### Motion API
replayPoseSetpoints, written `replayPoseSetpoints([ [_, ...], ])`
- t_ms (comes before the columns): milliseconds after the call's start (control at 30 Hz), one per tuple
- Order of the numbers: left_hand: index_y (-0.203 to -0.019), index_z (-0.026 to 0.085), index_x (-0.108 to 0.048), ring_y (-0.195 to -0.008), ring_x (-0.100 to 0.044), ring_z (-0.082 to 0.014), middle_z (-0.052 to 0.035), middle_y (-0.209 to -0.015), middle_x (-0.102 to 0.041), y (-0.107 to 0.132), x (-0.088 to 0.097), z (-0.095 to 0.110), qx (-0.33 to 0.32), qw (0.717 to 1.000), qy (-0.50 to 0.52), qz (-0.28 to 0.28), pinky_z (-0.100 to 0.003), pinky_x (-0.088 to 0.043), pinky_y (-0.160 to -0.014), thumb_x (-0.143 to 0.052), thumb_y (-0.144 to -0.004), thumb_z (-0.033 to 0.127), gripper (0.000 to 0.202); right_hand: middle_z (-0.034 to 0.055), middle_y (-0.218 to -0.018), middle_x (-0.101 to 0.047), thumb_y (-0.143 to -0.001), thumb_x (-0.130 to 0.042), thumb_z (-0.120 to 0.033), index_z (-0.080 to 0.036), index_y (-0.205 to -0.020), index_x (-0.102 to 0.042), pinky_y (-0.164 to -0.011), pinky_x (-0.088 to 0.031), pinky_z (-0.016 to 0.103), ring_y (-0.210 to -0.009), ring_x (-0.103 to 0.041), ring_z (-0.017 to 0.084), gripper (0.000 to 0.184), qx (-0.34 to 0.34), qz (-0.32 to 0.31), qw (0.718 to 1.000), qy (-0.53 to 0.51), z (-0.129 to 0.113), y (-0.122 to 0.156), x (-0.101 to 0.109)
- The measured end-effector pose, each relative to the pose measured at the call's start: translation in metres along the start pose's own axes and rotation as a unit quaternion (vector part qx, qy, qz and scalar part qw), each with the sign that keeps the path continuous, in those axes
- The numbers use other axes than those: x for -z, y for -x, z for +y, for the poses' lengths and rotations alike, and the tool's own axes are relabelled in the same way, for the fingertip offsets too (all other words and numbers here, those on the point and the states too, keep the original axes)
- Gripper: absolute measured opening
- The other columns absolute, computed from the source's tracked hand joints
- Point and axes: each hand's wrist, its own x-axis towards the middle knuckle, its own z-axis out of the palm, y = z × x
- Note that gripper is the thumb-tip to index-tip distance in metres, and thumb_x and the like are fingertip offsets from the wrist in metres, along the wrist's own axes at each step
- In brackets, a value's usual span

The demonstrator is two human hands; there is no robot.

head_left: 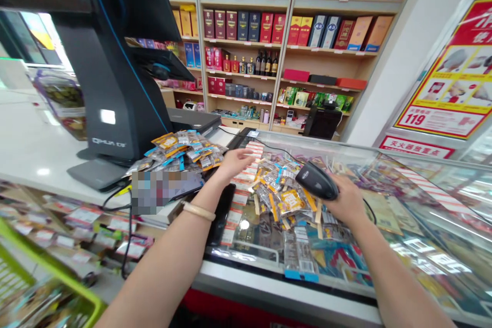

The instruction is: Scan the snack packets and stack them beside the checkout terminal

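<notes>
A black barcode scanner (pixel 317 180) is gripped in my right hand (pixel 345 200), its head pointing left above a heap of small snack packets (pixel 286 189) on the glass counter. My left hand (pixel 239 163) hovers beside a strip of red-and-white price labels (pixel 240 189), fingers stretched out and nothing seen in them. It lies between that heap and a second pile of orange and blue snack packets (pixel 188 148) on the white counter. Nearest me on the glass lie some grey packets with blue ends (pixel 301 253).
A black checkout terminal (pixel 115 87) stands on the left, and a phone (pixel 186 187) lies before it. Beneath, at lower left, is a green basket (pixel 77 287) holding packets. Shelves of boxed bottles (pixel 246 25) line the back wall. The scanner's cable runs across the glass.
</notes>
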Motion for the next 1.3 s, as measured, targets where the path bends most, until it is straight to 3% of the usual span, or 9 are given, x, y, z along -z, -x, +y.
replayPoseSetpoints([
  [67,-0.081,0.016,-0.072,-0.069,-0.065,-0.0198,-0.0058,-0.074,-0.072,0.007,-0.015,-0.006,-0.038,0.988,-0.134,-0.072,-0.03,-0.05,-0.067,-0.079,-0.06,0.037,0.031,0.0085,-0.089,-0.074,-0.067,-0.06,-0.032,-0.02,-0.1,-0.069,-0.073,-0.054,0.038,-0.081,-0.068,0.027,0.036,0.002,0.001,1.0,-0.001,-0.001,-0.001,0.0],
  [133,-0.072,0.018,-0.071,-0.069,-0.065,-0.0209,-0.0049,-0.072,-0.072,0.01,-0.026,-0.014,-0.07,0.968,-0.219,-0.102,-0.029,-0.048,-0.066,-0.079,-0.057,0.042,0.029,0.0081,-0.087,-0.074,-0.067,-0.06,-0.032,-0.021,-0.095,-0.069,-0.072,-0.053,0.038,-0.08,-0.068,0.026,0.032,-0.003,0.0,1.0,0.001,-0.002,-0.001,0.001],
  [367,-0.063,0.021,-0.066,-0.065,-0.061,-0.0197,-0.0023,-0.066,-0.068,0.011,-0.038,-0.023,-0.058,0.965,-0.251,-0.058,-0.027,-0.044,-0.062,-0.077,-0.058,0.038,0.021,0.0086,-0.087,-0.074,-0.066,-0.057,-0.032,-0.021,-0.092,-0.068,-0.074,-0.053,0.038,-0.082,-0.067,0.027,0.031,-0.013,0.012,1.0,-0.004,-0.002,-0.001,0.001],
  [533,-0.061,0.019,-0.063,-0.057,-0.054,-0.0142,0.0029,-0.057,-0.059,0.012,-0.035,-0.014,-0.031,0.98,-0.191,-0.055,-0.025,-0.044,-0.059,-0.071,-0.061,0.031,0.014,0.008,-0.087,-0.073,-0.065,-0.056,-0.03,-0.023,-0.093,-0.069,-0.076,-0.053,0.038,-0.083,-0.067,0.027,0.031,-0.021,0.001,1.0,-0.005,-0.004,-0.002,0.002],
  [733,-0.064,0.018,-0.053,-0.044,-0.046,-0.0071,0.005,-0.052,-0.053,0.009,-0.027,-0.005,0.071,0.997,0.03,-0.015,-0.019,-0.037,-0.045,-0.071,-0.064,0.023,0.019,0.0071,-0.085,-0.074,-0.064,-0.057,-0.03,-0.023,-0.09,-0.069,-0.073,-0.053,0.037,-0.08,-0.067,0.026,0.03,-0.015,0.003,1.0,0.0,-0.007,-0.004,0.004],
  [800,-0.066,0.018,-0.048,-0.046,-0.053,-0.008,0.0045,-0.054,-0.054,0.009,-0.026,-0.003,0.094,0.991,0.099,0.01,-0.021,-0.045,-0.05,-0.071,-0.065,0.018,0.023,0.0076,-0.085,-0.074,-0.066,-0.058,-0.031,-0.022,-0.09,-0.069,-0.072,-0.053,0.037,-0.08,-0.068,0.026,0.029,-0.01,0.003,1.0,0.0,-0.007,-0.005,0.005],
  [900,-0.076,0.017,-0.052,-0.063,-0.066,-0.0125,-0.0003,-0.07,-0.066,0.008,-0.028,-0.001,0.074,0.982,0.168,0.033,-0.028,-0.055,-0.068,-0.073,-0.064,0.013,0.024,0.0075,-0.087,-0.074,-0.067,-0.059,-0.031,-0.022,-0.092,-0.069,-0.074,-0.053,0.036,-0.081,-0.068,0.026,0.029,-0.006,-0.006,1.0,-0.004,-0.009,-0.006,0.006],
  [1033,-0.09,0.015,-0.061,-0.082,-0.069,-0.0172,-0.0062,-0.093,-0.072,0.011,-0.035,-0.002,0.02,0.986,0.163,0.003,-0.036,-0.055,-0.084,-0.078,-0.059,0.015,0.036,0.0069,-0.087,-0.074,-0.069,-0.057,-0.029,-0.022,-0.094,-0.069,-0.074,-0.052,0.033,-0.08,-0.068,0.023,0.029,-0.001,-0.019,1.0,-0.014,-0.014,-0.006,0.006],
  [1300,-0.092,0.014,-0.067,-0.09,-0.069,-0.0206,-0.0077,-0.101,-0.074,0.02,-0.043,0.003,-0.002,0.989,0.119,-0.087,-0.037,-0.055,-0.086,-0.081,-0.057,0.022,0.039,0.0084,-0.089,-0.074,-0.067,-0.056,-0.025,-0.02,-0.093,-0.069,-0.074,-0.052,0.034,-0.082,-0.068,0.024,0.029,0.009,-0.022,0.999,-0.021,-0.018,-0.007,0.004],
])
